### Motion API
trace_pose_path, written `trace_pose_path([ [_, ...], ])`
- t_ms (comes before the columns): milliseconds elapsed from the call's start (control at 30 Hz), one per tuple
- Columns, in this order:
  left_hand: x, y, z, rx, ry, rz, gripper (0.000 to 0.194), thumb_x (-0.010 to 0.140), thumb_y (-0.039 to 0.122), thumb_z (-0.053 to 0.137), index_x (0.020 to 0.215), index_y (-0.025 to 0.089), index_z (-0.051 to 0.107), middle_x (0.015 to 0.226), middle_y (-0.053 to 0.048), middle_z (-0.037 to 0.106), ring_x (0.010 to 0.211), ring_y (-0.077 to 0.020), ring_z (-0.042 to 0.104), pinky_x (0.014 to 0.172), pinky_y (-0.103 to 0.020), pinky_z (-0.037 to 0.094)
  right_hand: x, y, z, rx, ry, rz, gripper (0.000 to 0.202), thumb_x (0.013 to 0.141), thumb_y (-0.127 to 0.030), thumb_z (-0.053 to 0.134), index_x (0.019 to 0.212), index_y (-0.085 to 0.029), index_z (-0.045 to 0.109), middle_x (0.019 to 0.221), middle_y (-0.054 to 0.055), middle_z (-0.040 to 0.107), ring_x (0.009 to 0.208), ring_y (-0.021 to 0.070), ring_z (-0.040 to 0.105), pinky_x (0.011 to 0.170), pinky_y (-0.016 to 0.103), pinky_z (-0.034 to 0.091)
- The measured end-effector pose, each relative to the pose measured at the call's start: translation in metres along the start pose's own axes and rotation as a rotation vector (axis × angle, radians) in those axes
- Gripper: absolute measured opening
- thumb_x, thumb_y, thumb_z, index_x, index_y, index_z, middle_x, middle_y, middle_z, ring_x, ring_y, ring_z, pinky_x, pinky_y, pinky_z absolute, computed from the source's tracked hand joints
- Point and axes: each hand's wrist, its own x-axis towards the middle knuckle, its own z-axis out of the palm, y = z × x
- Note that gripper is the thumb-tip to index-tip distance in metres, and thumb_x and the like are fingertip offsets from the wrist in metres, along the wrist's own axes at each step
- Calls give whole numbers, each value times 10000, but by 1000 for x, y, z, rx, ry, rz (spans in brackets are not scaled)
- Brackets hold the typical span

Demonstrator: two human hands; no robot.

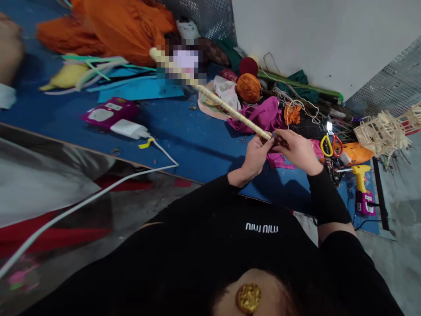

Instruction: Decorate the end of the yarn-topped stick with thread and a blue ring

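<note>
A long thin stick (226,106), wrapped in a pale yellow and white spiral, slants from the upper left down to my hands. My left hand (255,157) is closed around its near end. Beside it, my right hand (297,151) has its fingers closed at the tip of the stick, touching something small and dark brown that I cannot make out. Magenta cloth (259,115) lies just beyond my hands, with a smaller magenta scrap (280,160) under them. The far end of the stick is partly lost in a blurred patch.
On the blue table (204,149) are a purple power strip (113,113) with a white cable, scissors (330,138), a yellow glue gun (360,175), an orange yarn ball (249,87), blue sheets (141,90) and orange cloth (115,28). Another person's hand (9,48) is at far left.
</note>
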Motion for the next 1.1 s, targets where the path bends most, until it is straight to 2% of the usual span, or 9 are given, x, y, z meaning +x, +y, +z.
trace_pose_path([
  [200, -4, 3, -4, -25, 39, -48, 414, 597, 349, 962, 874, 167, 714, 814, 22, 713, 748, -104, 650, 668, -213, 534, -4, -3, 7, -269, 58, 2, 259, 988, -297, 589, 1178, -224, 750, 1107, 95, 753, 950, 228, 666, 767, 334, 429],
  [367, -1, 5, -2, 1, 76, -159, 473, 518, 423, 986, 812, 161, 723, 745, 18, 706, 689, -100, 633, 602, -200, 486, -3, 3, 19, -110, 167, 35, 214, 986, -302, 594, 1061, -223, 779, 963, 66, 741, 896, 206, 663, 751, 313, 434],
  [600, -5, 29, -15, 324, -222, -271, 446, 608, 400, 904, 942, 144, 755, 856, -45, 751, 741, -163, 681, 618, -256, 507, 1, 24, 26, 133, 260, 61, 127, 919, -242, 655, 928, -199, 774, 928, 48, 748, 847, 180, 677, 774, 309, 475],
  [667, -6, 43, -23, 708, -348, -132, 329, 733, 356, 817, 980, 142, 789, 851, -69, 770, 723, -192, 687, 664, -313, 524, 3, 29, 26, 159, 265, 60, 113, 914, -246, 666, 916, -205, 772, 912, 38, 746, 827, 173, 668, 761, 306, 472],
  [700, -4, 50, -26, 903, -322, 59, 256, 819, 358, 746, 953, 148, 806, 859, -83, 783, 752, -203, 695, 738, -343, 531, 3, 31, 27, 169, 268, 60, 111, 914, -244, 666, 912, -207, 771, 907, 35, 744, 820, 169, 664, 757, 304, 470],
  [767, 8, 63, -31, 1236, -241, 420, 291, 945, 369, 629, 1003, 163, 826, 1044, -129, 807, 991, -268, 719, 933, -413, 511, 5, 31, 26, 177, 272, 61, 109, 918, -240, 665, 909, -207, 769, 901, 34, 738, 812, 166, 657, 757, 304, 469],
  [833, 27, 73, -32, 1457, -346, 551, 337, 961, 401, 618, 1095, 168, 822, 1190, -153, 787, 1155, -311, 691, 997, -427, 487, 5, 31, 25, 176, 268, 59, 107, 923, -237, 665, 913, -208, 768, 903, 34, 735, 812, 164, 655, 759, 303, 470],
  [967, 64, 80, -25, 1434, -753, 294, 376, 960, 418, 584, 1146, 191, 818, 1043, -77, 827, 945, -215, 744, 823, -301, 506, 3, 29, 22, 156, 244, 37, 103, 928, -223, 666, 926, -208, 767, 918, 36, 738, 851, 167, 674, 784, 300, 487],
  [1100, 77, 80, -15, 1171, -829, 104, 325, 893, 357, 625, 1035, 157, 838, 904, -60, 825, 777, -152, 719, 728, -235, 504, 2, 27, 24, 74, 261, 28, 117, 943, -234, 655, 944, -207, 769, 921, 40, 740, 869, 172, 679, 785, 303, 490],
])
